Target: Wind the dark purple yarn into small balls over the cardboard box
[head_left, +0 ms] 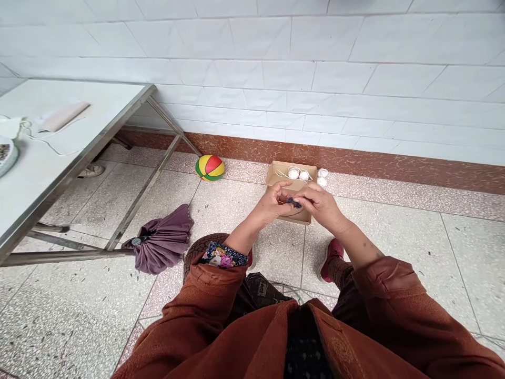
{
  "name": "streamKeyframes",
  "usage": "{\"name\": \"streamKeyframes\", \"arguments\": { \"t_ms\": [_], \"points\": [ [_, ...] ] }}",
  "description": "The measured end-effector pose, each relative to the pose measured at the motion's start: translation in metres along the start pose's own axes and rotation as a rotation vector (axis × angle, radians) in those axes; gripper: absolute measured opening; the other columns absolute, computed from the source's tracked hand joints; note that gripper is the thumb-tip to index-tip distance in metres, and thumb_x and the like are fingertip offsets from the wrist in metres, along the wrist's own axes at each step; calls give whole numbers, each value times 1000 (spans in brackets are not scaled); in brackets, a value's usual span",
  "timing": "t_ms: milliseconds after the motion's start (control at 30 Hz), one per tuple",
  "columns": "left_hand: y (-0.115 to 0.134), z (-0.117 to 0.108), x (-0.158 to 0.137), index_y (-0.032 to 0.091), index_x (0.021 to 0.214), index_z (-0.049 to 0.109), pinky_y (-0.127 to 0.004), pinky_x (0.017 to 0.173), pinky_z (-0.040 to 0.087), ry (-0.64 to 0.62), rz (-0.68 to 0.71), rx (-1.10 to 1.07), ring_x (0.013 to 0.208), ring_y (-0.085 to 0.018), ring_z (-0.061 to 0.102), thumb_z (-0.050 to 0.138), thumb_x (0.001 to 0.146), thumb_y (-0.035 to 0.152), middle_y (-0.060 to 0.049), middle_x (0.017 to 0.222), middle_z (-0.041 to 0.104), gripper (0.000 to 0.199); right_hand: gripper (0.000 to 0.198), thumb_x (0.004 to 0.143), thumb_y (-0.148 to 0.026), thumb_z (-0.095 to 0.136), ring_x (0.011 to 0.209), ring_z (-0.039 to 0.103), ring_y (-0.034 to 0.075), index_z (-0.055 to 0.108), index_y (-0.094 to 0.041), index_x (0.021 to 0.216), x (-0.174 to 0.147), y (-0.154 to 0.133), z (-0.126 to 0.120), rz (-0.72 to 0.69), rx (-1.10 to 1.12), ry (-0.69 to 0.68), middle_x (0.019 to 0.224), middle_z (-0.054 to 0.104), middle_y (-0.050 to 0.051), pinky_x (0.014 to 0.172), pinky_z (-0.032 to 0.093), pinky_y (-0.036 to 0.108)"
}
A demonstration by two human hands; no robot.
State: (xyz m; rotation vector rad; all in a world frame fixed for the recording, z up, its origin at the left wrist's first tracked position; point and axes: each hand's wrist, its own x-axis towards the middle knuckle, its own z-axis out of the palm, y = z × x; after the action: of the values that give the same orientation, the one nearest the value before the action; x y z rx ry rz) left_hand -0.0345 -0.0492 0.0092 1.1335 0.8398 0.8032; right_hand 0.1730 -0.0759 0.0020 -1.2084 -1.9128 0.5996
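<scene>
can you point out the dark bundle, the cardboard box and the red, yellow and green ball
dark bundle (293, 202): head view, its visible middle
cardboard box (302, 216): head view, bare cardboard near its near edge
ball (210, 168): head view, centre of its visible surface

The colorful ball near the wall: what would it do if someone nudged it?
The ball would probably roll readily, being round and on flat floor. Its bright toy-like coloring suggests it may be light for its size. The brown skirting close behind would likely stop it.
</scene>
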Motion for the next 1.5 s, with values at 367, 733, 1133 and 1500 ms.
{"name": "streamKeyframes", "arguments": {
  "t_ms": [367, 733, 1133, 1500],
  "points": [
    [6, 6, -7, 28, 130, 80, -26, 75, 46, -151, -42, -263, 86, -11, 64, 92, 72, 24, -5, 117, 79, 59, 16, 102, -39, 64, 82, 67, 19, 68, -25, 94, 2, -4, 8, 216, 269, 69, 89, 74, 2, 79, 55, 35],
    [-1, 2, -1, 18, 106, 79, -27, 82, 56, 51, -134, -434, 84, -11, 71, 90, 78, 21, -4, 104, 79, 30, 15, 104, -33, 62, 85, 68, 21, 69, -25, 95, -7, 3, 12, 89, 95, -8, 90, 74, 4, 80, 54, 35],
    [-5, 1, 0, 17, 96, 69, -28, 77, 57, 190, -55, -187, 80, -11, 69, 96, 71, 30, 0, 94, 75, 39, 16, 107, -35, 64, 84, 67, 22, 74, -26, 98, -6, -4, 4, 8, -11, 11, 91, 72, 5, 78, 55, 36],
    [-5, 7, -8, 17, 104, 66, -28, 76, 55, -71, -163, -62, 77, -11, 68, 96, 70, 26, 0, 88, 73, 46, 21, 105, -43, 71, 85, 68, 21, 79, -28, 93, -3, 3, -1, 14, 11, -26, 92, 73, 4, 78, 56, 35]
  ]
}}
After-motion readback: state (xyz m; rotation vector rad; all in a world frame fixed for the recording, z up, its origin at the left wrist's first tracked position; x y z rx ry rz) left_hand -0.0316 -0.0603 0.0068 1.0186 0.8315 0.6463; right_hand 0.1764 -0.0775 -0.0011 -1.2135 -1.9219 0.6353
